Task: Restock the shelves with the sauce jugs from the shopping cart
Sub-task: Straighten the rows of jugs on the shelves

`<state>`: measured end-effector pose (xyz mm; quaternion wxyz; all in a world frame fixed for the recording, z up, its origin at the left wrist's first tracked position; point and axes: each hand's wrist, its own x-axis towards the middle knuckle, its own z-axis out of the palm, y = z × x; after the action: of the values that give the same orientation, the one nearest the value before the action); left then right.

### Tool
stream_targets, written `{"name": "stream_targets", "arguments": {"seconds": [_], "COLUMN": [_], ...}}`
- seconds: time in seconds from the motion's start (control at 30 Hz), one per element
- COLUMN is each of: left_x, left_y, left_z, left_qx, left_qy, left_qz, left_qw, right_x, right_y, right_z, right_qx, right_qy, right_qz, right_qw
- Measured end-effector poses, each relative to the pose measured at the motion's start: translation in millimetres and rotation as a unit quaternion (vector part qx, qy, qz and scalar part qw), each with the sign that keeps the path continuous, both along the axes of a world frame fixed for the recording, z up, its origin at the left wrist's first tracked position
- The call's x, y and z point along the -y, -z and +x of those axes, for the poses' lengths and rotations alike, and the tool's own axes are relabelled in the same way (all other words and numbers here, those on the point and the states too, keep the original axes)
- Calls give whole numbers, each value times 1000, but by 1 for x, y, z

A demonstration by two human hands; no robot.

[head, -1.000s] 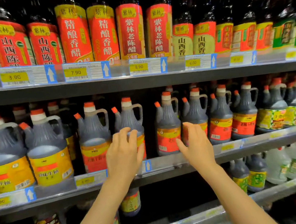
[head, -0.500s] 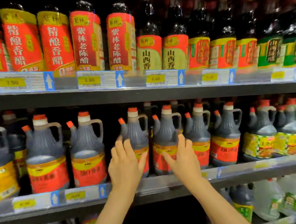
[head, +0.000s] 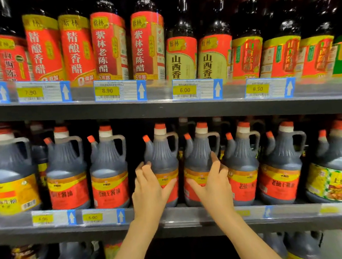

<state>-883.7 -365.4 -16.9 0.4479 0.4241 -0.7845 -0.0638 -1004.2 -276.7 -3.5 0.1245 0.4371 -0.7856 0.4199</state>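
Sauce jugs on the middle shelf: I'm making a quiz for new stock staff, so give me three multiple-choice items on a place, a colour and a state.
1. Where do the hands rest?
A. on two neighbouring jugs on the middle shelf
B. on bottles on the top shelf
C. on a price tag

2. What colour are the jug caps?
A. green
B. orange-red
C. white

3. How do the two touched jugs stand?
A. tipped over
B. lifted off the shelf
C. upright on the shelf

A: the left hand lies on the left jug and the right hand on the right jug.
B: every cap is orange-red.
C: both bases sit on the middle shelf.
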Motion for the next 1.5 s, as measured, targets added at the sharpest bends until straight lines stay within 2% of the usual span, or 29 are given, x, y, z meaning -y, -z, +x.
{"name": "stream_targets", "arguments": {"seconds": [0.7,1.5], "left_x": [-7,5], "left_y": [-3,-3], "left_z": [35,41], "left_qx": [-49,-47], "left_qy": [1,53], "left_qz": [-6,5], "left_qw": [999,997], "right_x": [-2,-2], "right_y": [3,3], "right_z": [23,20], "right_qx": [23,41], "right_qy": [-37,-68], "right_qz": [-25,-25], "right_qw": [999,997]}}
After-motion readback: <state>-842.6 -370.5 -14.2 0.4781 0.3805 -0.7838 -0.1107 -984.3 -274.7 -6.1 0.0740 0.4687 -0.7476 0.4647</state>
